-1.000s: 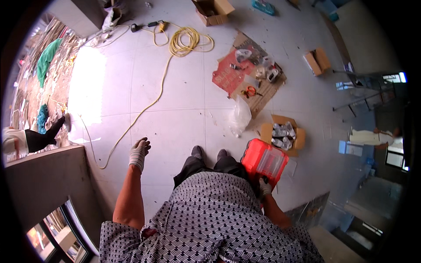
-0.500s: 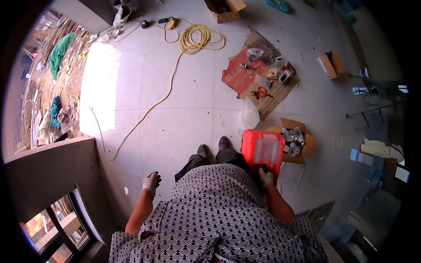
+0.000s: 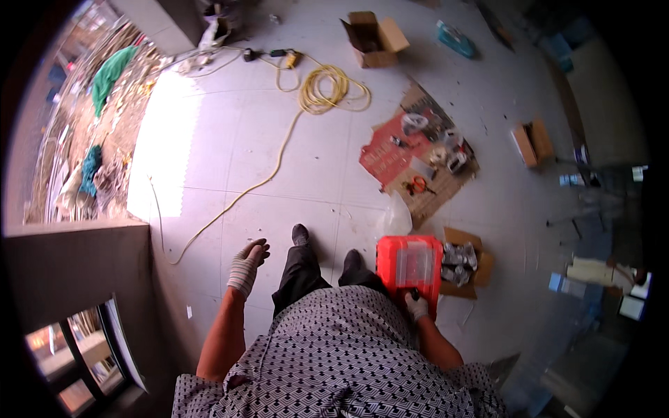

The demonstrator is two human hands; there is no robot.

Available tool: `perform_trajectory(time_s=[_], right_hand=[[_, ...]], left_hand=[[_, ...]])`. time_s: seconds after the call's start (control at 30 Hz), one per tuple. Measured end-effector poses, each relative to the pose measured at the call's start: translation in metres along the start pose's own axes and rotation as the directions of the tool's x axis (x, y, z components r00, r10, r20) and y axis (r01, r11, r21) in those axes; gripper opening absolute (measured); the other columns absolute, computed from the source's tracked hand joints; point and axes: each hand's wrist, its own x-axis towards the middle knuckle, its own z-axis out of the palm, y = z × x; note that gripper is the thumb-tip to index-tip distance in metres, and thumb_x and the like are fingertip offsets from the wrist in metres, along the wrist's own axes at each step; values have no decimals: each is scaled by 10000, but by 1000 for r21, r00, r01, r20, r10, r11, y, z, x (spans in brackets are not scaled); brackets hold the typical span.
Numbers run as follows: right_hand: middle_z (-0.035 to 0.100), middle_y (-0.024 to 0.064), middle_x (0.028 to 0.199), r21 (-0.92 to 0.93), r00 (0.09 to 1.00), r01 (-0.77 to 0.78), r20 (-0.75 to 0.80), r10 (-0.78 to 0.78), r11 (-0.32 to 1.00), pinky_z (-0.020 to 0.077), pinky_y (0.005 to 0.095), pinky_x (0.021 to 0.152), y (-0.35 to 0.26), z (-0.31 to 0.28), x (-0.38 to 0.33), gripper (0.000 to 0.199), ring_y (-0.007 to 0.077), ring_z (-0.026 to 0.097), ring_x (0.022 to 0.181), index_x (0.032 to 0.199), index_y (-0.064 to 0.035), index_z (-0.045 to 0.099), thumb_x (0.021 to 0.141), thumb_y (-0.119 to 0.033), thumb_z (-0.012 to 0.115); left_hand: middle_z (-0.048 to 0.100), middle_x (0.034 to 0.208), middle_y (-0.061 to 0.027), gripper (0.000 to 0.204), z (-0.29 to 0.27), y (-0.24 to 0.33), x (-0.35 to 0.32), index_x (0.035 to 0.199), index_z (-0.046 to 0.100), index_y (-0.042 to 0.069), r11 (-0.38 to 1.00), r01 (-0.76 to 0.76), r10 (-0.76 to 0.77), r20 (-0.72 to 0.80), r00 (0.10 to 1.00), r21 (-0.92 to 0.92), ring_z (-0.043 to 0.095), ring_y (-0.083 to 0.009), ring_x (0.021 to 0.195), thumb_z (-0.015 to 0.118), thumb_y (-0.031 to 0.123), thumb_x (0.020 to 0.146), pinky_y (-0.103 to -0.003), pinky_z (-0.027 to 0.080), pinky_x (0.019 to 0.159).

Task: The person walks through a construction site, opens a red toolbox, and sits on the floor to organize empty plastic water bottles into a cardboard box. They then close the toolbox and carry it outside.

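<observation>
My right hand (image 3: 417,306), in a light work glove, grips the black handle of a red toolbox (image 3: 410,279) with a clear lid panel. The toolbox hangs beside my right leg. My left hand (image 3: 247,268), in a striped glove with bare fingertips, is held out at my left side over the floor. Its fingers are loosely bent with nothing visible in them. Just right of the toolbox is an open cardboard box (image 3: 481,270) with clear-wrapped items (image 3: 458,263) inside.
A yellow cable (image 3: 261,182) runs across the tiled floor to a coil (image 3: 324,90). Flattened cardboard (image 3: 432,198) ahead carries bags, small parts and orange-handled scissors (image 3: 418,184). Open boxes (image 3: 380,52) (image 3: 531,143) stand farther off. A low wall (image 3: 77,279) is at left.
My left foot has stepped forward and my left hand has swung forward. The toolbox, still in my right hand, sits lower in the view, which has shifted with my step.
</observation>
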Motion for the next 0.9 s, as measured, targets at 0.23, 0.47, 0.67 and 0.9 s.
perform_trajectory(time_s=[0.23,0.47,0.67,0.9], right_hand=[[682,106,862,-155,997,74,29,-71,985,500,377,716,-88,9,-29,527,213,647,798,968,-16,709,779,-508,725],[647,102,811,-98,1000,-6,-16,4,995,495,403,675,-224,43,-63,433,251,625,718,976,-4,672,823,-409,689],[625,84,786,109,993,119,-36,-116,987,457,375,630,-322,84,-38,428,174,549,679,930,-9,670,827,-424,688],[589,44,693,105,982,178,48,-184,978,423,365,542,-480,140,-10,291,170,533,573,822,-41,636,833,-327,685]], left_hand=[[693,1002,-54,340,-107,-86,50,1209,635,75,972,219,-232,-205,951,-83,650,-157,840,570,278,944,-280,488,726],[679,879,-39,240,-222,-132,54,1082,640,121,820,510,-572,-360,737,-260,638,-156,707,587,278,908,-313,456,579],[672,878,-33,294,-276,-52,124,1104,647,95,906,327,-414,-404,816,-268,636,-140,745,568,301,909,-298,454,617],[698,987,-57,352,-307,45,186,1206,640,77,970,43,-143,-421,896,-238,647,-139,814,529,277,939,-269,473,677]])
